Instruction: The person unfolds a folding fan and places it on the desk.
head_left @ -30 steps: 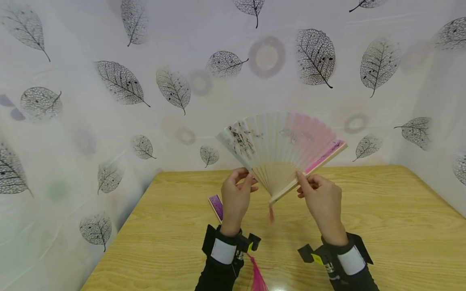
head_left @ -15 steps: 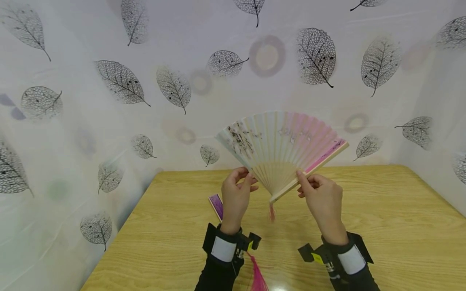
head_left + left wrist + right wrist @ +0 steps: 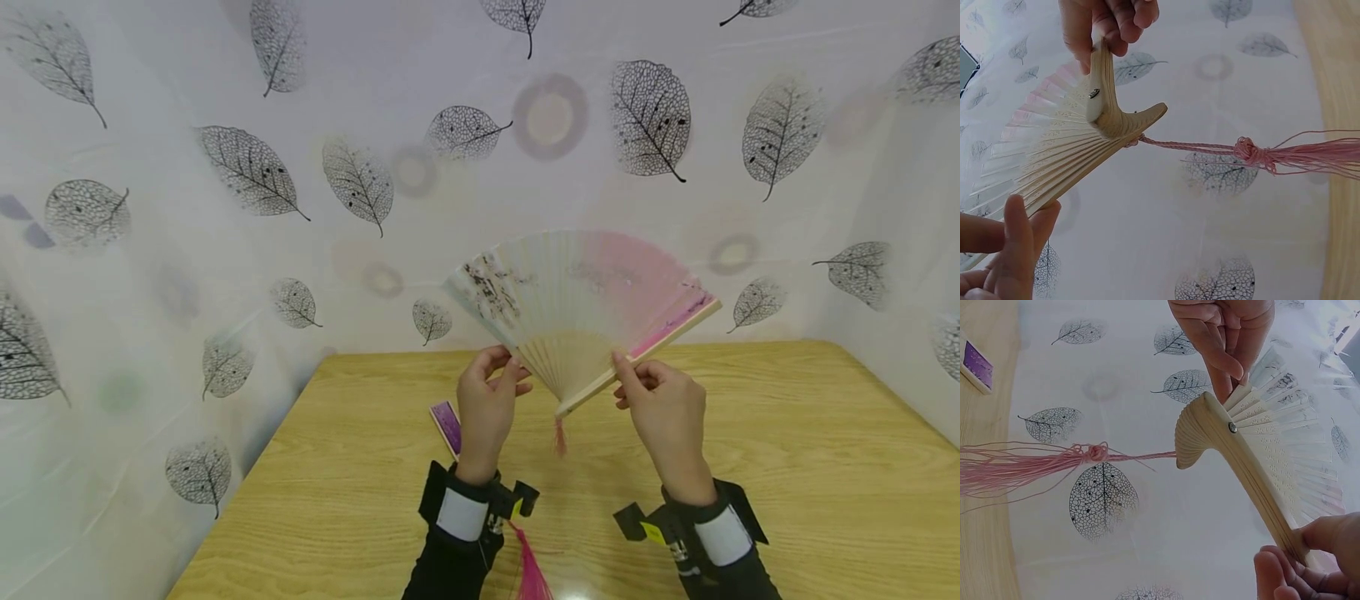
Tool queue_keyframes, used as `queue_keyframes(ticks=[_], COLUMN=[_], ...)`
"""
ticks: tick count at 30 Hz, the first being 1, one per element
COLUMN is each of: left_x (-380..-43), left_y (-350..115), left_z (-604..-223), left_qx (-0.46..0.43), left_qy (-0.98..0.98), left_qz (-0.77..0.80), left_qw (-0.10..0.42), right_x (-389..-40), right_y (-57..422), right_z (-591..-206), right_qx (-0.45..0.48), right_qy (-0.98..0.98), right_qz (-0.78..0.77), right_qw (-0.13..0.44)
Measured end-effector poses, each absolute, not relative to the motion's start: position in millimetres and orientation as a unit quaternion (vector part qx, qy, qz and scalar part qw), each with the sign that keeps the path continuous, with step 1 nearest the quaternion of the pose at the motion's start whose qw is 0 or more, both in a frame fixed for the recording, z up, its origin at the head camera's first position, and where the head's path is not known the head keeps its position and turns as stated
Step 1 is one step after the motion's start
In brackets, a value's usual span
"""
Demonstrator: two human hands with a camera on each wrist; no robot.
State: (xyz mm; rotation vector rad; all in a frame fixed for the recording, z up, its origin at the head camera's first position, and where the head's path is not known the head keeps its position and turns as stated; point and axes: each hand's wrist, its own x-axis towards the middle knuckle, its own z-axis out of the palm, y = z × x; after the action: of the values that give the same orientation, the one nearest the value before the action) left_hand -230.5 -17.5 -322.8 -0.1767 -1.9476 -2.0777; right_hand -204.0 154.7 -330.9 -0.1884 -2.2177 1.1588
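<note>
A folding fan [image 3: 562, 300], spread wide, is held up over the table between both hands. Its leaf runs from pale green with dark blossom branches to pink at the right. My left hand [image 3: 486, 408] pinches the fan's left edge between thumb and fingers. With thumb and curled fingers, my right hand [image 3: 667, 417] grips the wooden guard stick at the right. In the left wrist view, the ribs meet at a metal rivet [image 3: 1094, 94]. A pink tassel [image 3: 1029, 465] hangs from the pivot end on a knotted cord.
Partly hidden behind my left hand, a purple-faced folded fan [image 3: 446, 427] lies on the wooden table [image 3: 337, 500]. A bright pink tassel [image 3: 531, 567] lies near the left wrist. A white leaf-print curtain [image 3: 480, 200] closes off the back and sides.
The right guard stick has shifted very slightly outward to the right, so the fan is a touch wider. The hands have otherwise stayed in place.
</note>
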Motion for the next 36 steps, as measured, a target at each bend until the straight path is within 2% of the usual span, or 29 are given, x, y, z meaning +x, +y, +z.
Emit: queue_keyframes(ticks=[10, 36], left_x=[-230.7, -229.5], left_y=[-18.9, -21.9], left_z=[-324.0, -321.6], left_qx=[-0.058, -0.051], left_qy=[-0.678, -0.667], left_qz=[-0.718, -0.73], left_qw=[0.143, 0.142], right_x=[-203.4, -204.6], right_y=[155.2, 155.7], right_z=[-331.3, -332.1], right_qx=[-0.08, -0.077], right_qy=[-0.846, -0.838], right_qz=[0.439, 0.446], right_qw=[0.294, 0.305])
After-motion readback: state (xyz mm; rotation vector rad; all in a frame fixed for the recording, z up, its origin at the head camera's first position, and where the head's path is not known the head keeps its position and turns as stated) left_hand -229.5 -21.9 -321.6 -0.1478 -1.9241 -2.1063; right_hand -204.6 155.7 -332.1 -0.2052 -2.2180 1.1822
